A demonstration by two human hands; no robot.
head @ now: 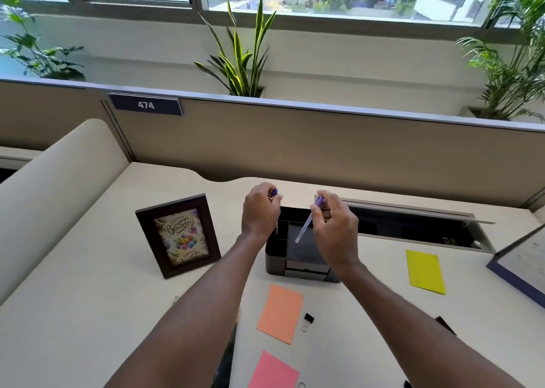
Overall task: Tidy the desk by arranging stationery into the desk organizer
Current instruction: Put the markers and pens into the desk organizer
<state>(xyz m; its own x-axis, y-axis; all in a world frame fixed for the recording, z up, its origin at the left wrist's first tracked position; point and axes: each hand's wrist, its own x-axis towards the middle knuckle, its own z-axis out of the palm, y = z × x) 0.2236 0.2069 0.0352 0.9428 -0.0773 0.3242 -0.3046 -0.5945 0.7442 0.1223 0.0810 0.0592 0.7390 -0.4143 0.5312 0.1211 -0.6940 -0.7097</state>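
Note:
A dark desk organizer (298, 262) with several compartments stands mid-desk. Both hands hover over it. My right hand (336, 228) grips a purple pen (306, 225) near its top, and the pen's pale tip slants down over the organizer's large compartment. My left hand (261, 213) is curled round another purple-topped pen (275, 193), most of which is hidden behind the hand, above the organizer's left side. Loose on the desk in front lie an orange paper (280, 314), a pink paper (272, 371), a yellow paper (424, 271) and a black binder clip (308, 320).
A framed birthday card (178, 235) stands left of the organizer. An open cable tray (413, 228) runs behind it to the right. A framed board's corner (522, 266) sticks in at the right edge. A partition wall closes the desk's far side.

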